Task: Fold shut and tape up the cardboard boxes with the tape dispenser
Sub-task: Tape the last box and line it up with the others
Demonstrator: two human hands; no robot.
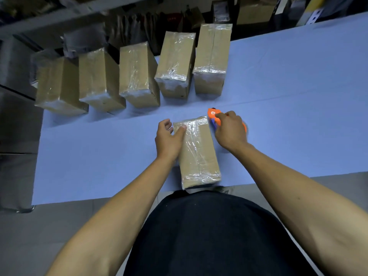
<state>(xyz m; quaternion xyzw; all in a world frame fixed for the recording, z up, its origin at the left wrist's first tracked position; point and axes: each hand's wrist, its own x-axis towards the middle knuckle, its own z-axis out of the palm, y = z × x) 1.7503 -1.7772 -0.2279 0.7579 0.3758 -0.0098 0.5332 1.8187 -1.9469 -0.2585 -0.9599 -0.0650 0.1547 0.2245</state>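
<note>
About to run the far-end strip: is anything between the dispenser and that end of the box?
Nothing visible. The tape dispenser, gripped by the right hand, sits right at the far right corner of the box. The left hand rests on the far left edge, thumb on top.

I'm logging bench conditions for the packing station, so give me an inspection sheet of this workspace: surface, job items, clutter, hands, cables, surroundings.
Surface: blue table, covered with a smooth sheet.
Job's things: one cardboard box lies near the front edge, clear tape along its top and across both ends; five taped boxes stand in a row at the far side; orange tape dispenser sits at the near box's far right corner.
Clutter: nothing seen on the table.
Hands: left hand rests on the box, thumb pressing the tape; right hand grips the dispenser.
Cables: nothing seen.
Surroundings: dim shelving with cartons and bags behind the table; grey floor.
</note>
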